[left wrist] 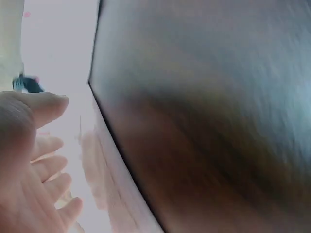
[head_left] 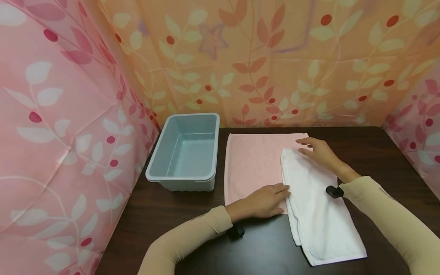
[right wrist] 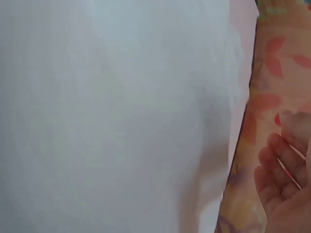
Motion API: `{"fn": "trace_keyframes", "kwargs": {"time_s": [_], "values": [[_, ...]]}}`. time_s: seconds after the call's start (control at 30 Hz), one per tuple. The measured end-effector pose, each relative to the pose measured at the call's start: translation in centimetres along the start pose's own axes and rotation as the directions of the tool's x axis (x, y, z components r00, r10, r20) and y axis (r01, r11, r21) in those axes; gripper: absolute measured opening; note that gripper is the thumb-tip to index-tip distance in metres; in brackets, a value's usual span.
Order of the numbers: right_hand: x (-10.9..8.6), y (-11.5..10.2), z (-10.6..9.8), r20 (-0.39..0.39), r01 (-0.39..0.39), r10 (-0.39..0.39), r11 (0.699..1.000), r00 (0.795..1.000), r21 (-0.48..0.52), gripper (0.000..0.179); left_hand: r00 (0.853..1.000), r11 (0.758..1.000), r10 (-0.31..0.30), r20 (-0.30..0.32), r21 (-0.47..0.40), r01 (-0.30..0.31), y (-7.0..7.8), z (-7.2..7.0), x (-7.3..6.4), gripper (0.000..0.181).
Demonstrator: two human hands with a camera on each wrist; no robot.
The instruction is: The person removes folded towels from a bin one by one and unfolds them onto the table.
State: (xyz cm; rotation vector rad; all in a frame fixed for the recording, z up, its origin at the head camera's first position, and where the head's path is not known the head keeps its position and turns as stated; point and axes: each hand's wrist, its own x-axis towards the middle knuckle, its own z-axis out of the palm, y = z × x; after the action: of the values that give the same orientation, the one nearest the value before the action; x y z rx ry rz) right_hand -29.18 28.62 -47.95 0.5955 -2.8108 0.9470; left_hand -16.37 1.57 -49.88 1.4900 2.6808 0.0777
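A white towel (head_left: 319,214), folded into a long strip with a layered left edge, lies slanting over the right part of a flat pink towel (head_left: 254,164). My left hand (head_left: 264,200) is palm down with extended fingers over the pink towel, its fingertips right at the white towel's left edge. Near the upper end of the white towel is my right hand (head_left: 319,152), its fingers loosely bent toward the pink towel's far right corner. Both hands hold nothing. In the right wrist view, the fingers (right wrist: 279,170) appear relaxed beside the white cloth.
A pale blue plastic bin (head_left: 187,152) stands on the dark wooden table (head_left: 185,206), left of the towels, with nothing inside. Floral curtains (head_left: 258,65) hang behind and on both sides. Small black cameras (head_left: 334,191) sit at the wrists.
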Motion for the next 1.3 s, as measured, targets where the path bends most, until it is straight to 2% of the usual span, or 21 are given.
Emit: {"fn": "trace_keyframes", "kwargs": {"time_s": [0.1, 0.2, 0.4, 0.5, 0.57, 0.77, 1.0, 1.1, 1.3], "values": [[-0.4, -1.0, 1.4, -0.040, 0.007, -0.006, 1.000, 0.999, 0.029, 0.029, 0.998, 0.999, -0.050, 0.048, -0.009, 0.050, -0.7, 0.2, -0.1, 0.066], [-0.4, -1.9, 2.6, -0.026, -0.020, 0.021, 0.999, 0.999, 0.026, 0.022, 0.993, 0.996, -0.081, 0.083, -0.021, 0.083, -1.3, 0.5, -0.3, 0.069], [0.2, -2.8, 4.6, 0.057, -0.058, 0.058, 0.998, 0.997, -0.005, 0.019, 0.990, 0.996, -0.087, 0.109, 0.000, 0.088, -2.0, 1.0, -0.5, 0.069], [0.3, -3.0, 5.3, 0.061, -0.070, 0.073, 0.996, 0.996, -0.046, 0.016, 0.989, 0.996, -0.088, 0.118, -0.014, 0.090, -2.0, 1.0, -0.5, 0.069], [0.4, -3.3, 5.6, 0.057, -0.090, 0.095, 0.993, 0.994, -0.072, 0.020, 0.988, 0.996, -0.088, 0.123, -0.023, 0.092, -2.0, 1.0, -0.5, 0.070], [0.5, -3.8, 6.1, 0.057, -0.153, 0.161, 0.981, 0.985, -0.121, 0.032, 0.988, 0.996, -0.086, 0.125, -0.027, 0.090, -1.8, 1.2, -0.6, 0.069], [0.5, -3.7, 5.9, 0.015, -0.134, 0.139, 0.976, 0.990, -0.169, 0.024, 0.989, 0.996, -0.081, 0.121, -0.014, 0.083, -1.8, 1.3, -0.4, 0.069], [0.5, -3.7, 5.5, 0.010, -0.137, 0.140, 0.978, 0.990, -0.156, 0.017, 0.990, 0.997, -0.079, 0.116, -0.011, 0.081, -1.7, 1.2, -0.4, 0.070], [0.4, -3.3, 4.6, -0.006, -0.166, 0.166, 0.984, 0.986, -0.068, 0.008, 0.992, 0.997, -0.065, 0.105, -0.028, 0.068, -1.6, 1.2, -0.3, 0.072]]}}
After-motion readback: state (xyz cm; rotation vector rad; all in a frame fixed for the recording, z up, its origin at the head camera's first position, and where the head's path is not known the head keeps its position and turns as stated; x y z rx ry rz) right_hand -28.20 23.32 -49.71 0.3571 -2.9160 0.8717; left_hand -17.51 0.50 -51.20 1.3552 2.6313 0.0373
